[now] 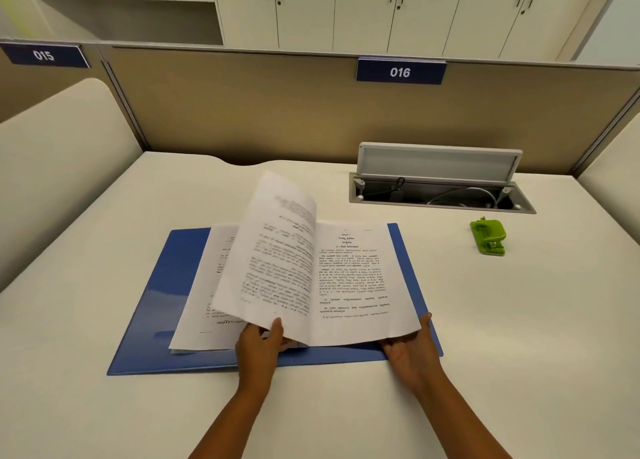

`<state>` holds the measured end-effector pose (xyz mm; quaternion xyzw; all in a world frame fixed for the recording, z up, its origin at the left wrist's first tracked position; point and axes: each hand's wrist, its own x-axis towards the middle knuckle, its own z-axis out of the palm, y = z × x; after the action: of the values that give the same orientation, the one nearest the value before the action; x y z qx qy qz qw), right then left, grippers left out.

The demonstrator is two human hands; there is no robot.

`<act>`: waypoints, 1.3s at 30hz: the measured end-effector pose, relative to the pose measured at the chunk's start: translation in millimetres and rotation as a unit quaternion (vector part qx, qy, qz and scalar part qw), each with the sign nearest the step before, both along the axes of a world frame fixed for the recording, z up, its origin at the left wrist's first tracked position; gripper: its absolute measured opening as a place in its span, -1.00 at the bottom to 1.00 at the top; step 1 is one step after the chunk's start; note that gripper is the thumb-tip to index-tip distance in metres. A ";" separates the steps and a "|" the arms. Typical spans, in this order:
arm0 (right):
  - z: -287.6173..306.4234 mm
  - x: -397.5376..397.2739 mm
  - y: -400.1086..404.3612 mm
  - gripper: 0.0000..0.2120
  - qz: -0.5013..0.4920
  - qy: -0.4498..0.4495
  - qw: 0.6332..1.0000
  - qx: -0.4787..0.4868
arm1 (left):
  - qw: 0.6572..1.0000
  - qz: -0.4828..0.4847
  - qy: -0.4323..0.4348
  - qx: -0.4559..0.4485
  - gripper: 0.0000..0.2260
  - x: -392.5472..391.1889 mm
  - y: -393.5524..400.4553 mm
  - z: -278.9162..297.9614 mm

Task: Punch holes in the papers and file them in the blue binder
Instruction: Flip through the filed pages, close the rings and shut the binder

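The blue binder (152, 306) lies open and flat on the desk in front of me. Printed papers lie in it on both halves. One raised sheet (273, 261) curves up over the middle; my left hand (259, 348) pinches its near edge, thumb on top. The right-hand page (360, 285) lies flat, and my right hand (412, 351) holds its near right corner with the fingers tucked under the paper. A green hole punch (488, 237) stands apart on the desk to the far right, untouched.
An open cable hatch (440, 188) with its lid tilted up sits in the desk behind the binder, wires inside. A beige partition (242, 112) with a "016" plate closes the back. Curved side panels flank the desk.
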<state>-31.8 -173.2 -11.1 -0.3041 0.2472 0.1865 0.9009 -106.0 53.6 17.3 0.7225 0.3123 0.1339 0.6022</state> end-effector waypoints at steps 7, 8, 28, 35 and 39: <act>6.7 -2.4 0.9 -0.50 0.007 -0.023 0.999 -0.023 | 0.997 0.032 -0.011 -0.065 -0.79 -19.0 11.3 -8.0; 7.7 -2.6 1.3 -0.50 0.006 -0.023 0.999 -0.023 | 0.997 0.038 -0.011 -0.070 -0.79 -19.9 13.2 -8.3; 8.7 -6.2 -0.1 -0.67 0.021 -0.079 0.996 -0.042 | 0.948 0.308 0.012 0.079 -0.83 -28.7 45.2 -1.3; 9.1 -5.4 2.6 -0.60 0.024 -0.053 0.996 -0.061 | 0.981 0.031 -0.060 0.179 -0.79 4.5 -22.9 2.1; 10.0 -5.6 2.1 -0.68 0.034 -0.055 0.996 -0.064 | 0.937 -0.187 -0.082 0.283 -0.85 13.4 -57.6 -5.9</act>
<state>-37.4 -171.1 -1.1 -0.3793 0.1987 0.1837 0.8848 -92.6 -4.0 11.4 0.8949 0.0697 0.1608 0.4104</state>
